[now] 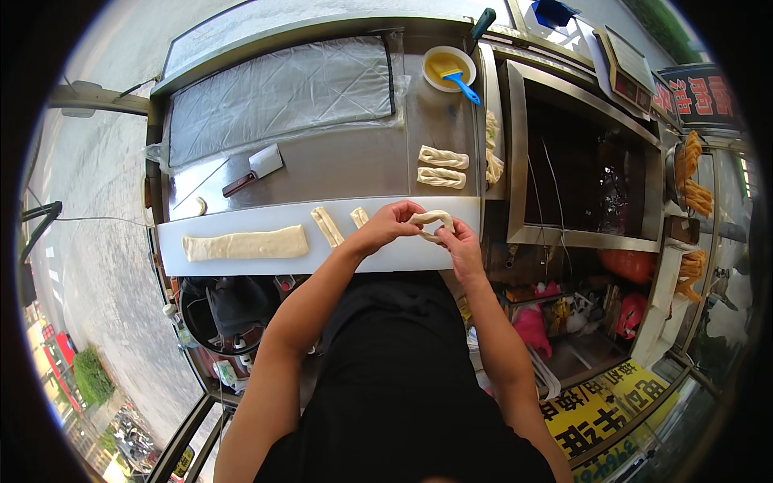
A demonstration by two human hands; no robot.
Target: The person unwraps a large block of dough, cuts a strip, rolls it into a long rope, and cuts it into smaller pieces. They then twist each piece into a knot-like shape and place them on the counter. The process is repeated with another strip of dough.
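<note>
Between my left hand [392,224] and my right hand [462,244], a strip of raw dough [436,216] is held by its two ends, with a gap showing through its middle. Both hands are above the right part of a long white cutting board [241,227]. A wide flat slab of dough [246,244] lies on the board's left half. To its right are a cut dough piece [327,227] and another dough piece [359,217], partly hidden by my left hand. Two shaped dough pieces [442,157] rest on the steel worktop beyond the board.
A cleaver [253,170] lies on the steel worktop [344,163]. Plastic-covered dough or cloth [281,93] is behind it. A white bowl [430,81] holds yellow liquid and a blue-handled brush [464,84]. At right is a fryer vat [586,238] of dark oil, with fried dough sticks [694,175] beyond.
</note>
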